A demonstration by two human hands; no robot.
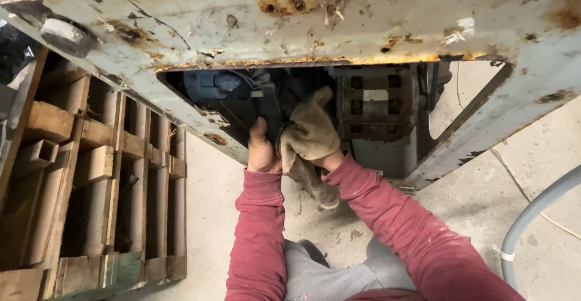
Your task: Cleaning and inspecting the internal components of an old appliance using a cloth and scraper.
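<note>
Both hands reach up into the dark opening in the underside of a rusty, paint-flaked metal machine housing [315,28]: the bare left hand [261,149] has its fingers hidden inside, so I cannot tell what it grips. The right hand [310,132], in a worn tan work glove, curls around something dark just beside it. A second tan glove [315,183] hangs limp below the right wrist, long axis pointing down toward the concrete floor [212,216]; a rusted motor [376,102] sits right, a wooden pallet [91,186] left.
</note>
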